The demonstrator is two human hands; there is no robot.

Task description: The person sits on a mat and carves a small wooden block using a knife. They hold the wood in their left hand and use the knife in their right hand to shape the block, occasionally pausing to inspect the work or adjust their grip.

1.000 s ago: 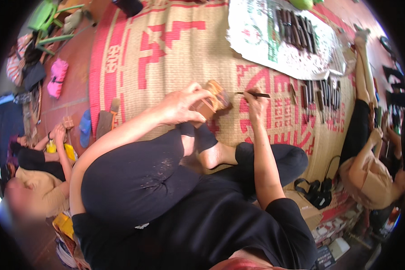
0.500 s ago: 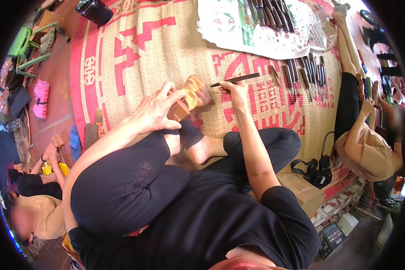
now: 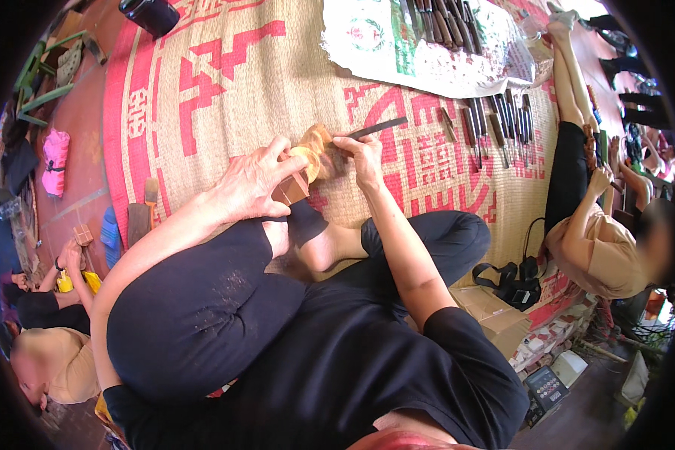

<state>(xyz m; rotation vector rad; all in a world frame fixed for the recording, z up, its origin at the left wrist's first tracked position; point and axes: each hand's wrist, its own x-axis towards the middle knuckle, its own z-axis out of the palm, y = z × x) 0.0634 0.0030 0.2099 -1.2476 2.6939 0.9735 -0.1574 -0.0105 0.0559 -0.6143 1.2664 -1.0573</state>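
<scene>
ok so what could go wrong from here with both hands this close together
The dark slim tool in the right hand might slip toward the left hand, which grips the brown-and-yellow piece bare.

The bare foot is close by, so a dropped tool could perhaps hit it.

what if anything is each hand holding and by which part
Left hand: the carved wooden piece, by its brown block end. Right hand: the slim dark tool, toward its end nearer that piece.
</scene>
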